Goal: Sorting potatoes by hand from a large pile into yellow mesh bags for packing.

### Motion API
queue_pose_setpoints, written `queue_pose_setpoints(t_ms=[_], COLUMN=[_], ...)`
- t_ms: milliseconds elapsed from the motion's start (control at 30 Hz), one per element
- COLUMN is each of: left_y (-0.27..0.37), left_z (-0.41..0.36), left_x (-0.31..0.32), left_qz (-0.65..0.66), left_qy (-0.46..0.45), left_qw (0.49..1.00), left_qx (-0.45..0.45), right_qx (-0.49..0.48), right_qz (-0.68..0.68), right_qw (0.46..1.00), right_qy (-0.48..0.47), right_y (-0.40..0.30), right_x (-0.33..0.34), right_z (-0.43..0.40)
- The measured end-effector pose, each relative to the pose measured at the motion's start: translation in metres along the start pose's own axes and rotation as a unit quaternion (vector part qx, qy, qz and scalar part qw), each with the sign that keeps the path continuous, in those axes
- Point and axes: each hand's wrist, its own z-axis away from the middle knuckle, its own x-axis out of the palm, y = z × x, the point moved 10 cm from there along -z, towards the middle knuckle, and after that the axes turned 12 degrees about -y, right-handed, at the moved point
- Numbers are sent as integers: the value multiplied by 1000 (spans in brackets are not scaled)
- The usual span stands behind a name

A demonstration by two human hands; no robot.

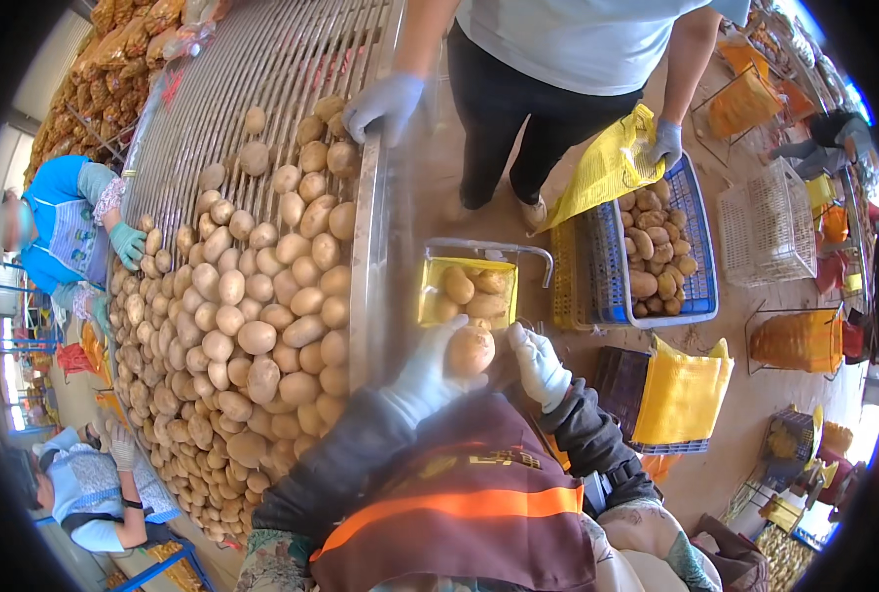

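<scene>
My left hand (428, 374), in a white glove, holds a large round potato (470, 351) in front of my apron. To the right of it is my gloved right hand (541, 368), its fingers bent close together beside the potato. Whether those fingers pinch anything is too small to tell. Just beyond both hands, a yellow mesh bag (426, 292) hangs below a bent metal frame (484, 244), with several potatoes (484, 292) inside. On my left, a roller sorting table (262, 52) carries a thick layer of potatoes (256, 337).
The table's metal edge (369, 274) runs along my left. Opposite, a person (558, 66) in gloves holds a yellow mesh bag (606, 170) over a blue crate (706, 274) of potatoes. Two workers (62, 214) stand across the table. Folded yellow bags (682, 396) drape over a dark crate (618, 385).
</scene>
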Motion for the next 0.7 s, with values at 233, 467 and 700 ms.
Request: queue_pose_setpoints(t_ms=[233, 467, 700], left_y=[19, 12, 33], left_z=[2, 2, -7], left_x=[7, 9, 7], left_qz=[-181, -375, -363], left_qy=[-41, -11, 31], left_qw=[983, 926, 926], left_qx=[3, 30, 94], right_qx=[-46, -64, -17], right_qz=[17, 378, 11], right_qw=[998, 917, 987], right_qy=[38, 113, 161], right_y=[12, -20, 6], right_x=[-1, 5, -25], right_z=[-11, -13, -17])
